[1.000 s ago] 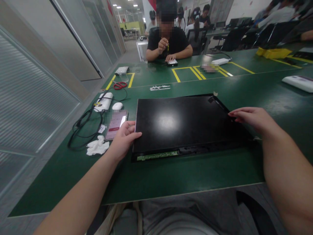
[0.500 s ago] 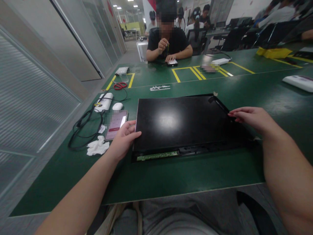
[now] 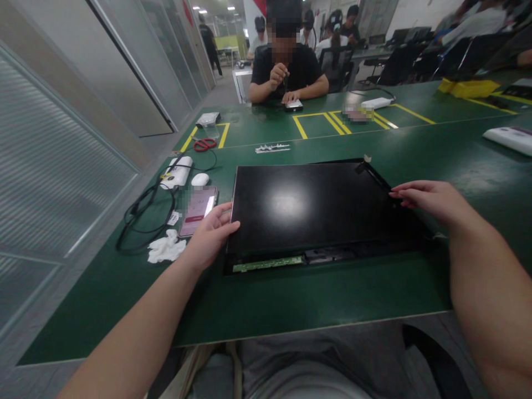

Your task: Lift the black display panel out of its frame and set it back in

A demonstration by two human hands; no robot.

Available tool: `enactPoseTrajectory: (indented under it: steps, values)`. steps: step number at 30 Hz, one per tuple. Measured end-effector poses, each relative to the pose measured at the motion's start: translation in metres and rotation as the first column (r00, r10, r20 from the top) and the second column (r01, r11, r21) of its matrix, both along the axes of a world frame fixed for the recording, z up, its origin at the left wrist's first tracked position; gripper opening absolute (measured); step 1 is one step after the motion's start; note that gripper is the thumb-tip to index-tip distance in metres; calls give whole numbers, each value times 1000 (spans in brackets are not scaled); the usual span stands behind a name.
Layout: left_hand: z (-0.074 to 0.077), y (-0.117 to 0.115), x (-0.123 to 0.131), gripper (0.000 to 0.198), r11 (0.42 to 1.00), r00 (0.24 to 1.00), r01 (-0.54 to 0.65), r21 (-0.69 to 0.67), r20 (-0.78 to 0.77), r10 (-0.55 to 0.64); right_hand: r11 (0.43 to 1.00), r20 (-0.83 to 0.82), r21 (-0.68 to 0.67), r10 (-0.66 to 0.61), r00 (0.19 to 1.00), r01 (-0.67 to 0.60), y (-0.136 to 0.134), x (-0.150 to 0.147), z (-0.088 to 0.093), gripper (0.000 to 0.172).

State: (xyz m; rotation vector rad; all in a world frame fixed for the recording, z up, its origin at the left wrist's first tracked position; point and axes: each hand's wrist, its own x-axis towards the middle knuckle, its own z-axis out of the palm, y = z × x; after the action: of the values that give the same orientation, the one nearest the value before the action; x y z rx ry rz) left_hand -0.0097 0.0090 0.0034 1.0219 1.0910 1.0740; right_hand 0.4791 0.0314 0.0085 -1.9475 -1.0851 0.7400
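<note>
A black LCD screen panel (image 3: 286,213) lies face up over a larger black frame (image 3: 409,238), which shows along its right and near sides. A narrow green circuit board (image 3: 268,264) runs along the near left edge. My left hand (image 3: 215,230) grips the panel's left edge, thumb on the face and fingers at the side. With fingertips pinched together, my right hand (image 3: 421,200) holds the frame's right edge; exactly what lies between those fingertips is hidden. A small pale tab (image 3: 367,159) sticks up at the far right corner.
Left of the panel lie a phone (image 3: 198,213), crumpled tissue (image 3: 166,247), a white mouse-like object (image 3: 200,180), a black cable (image 3: 127,219) and red scissors (image 3: 205,144). Small strips (image 3: 272,148) lie beyond. Across the green table (image 3: 316,302) sits a person (image 3: 288,75) handling a small device.
Both hands keep nearly the same hold, and the panel has barely moved. A person in dark clothes now appears in the far left background.
</note>
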Motion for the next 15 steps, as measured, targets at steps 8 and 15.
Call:
enactPoseTrajectory:
  steps: [8, 15]
  values:
    - [0, -1, 1, 58, 1000, 1000, -9, 3, 3, 9, 1000, 1, 4, -18, 1000, 18, -2, -5, 4, 13]
    - [0, -2, 1, 56, 1000, 1000, -1, 11, -18, 1, 1000, 38, -3, -19, 999, 19, -3, -5, 4, 14]
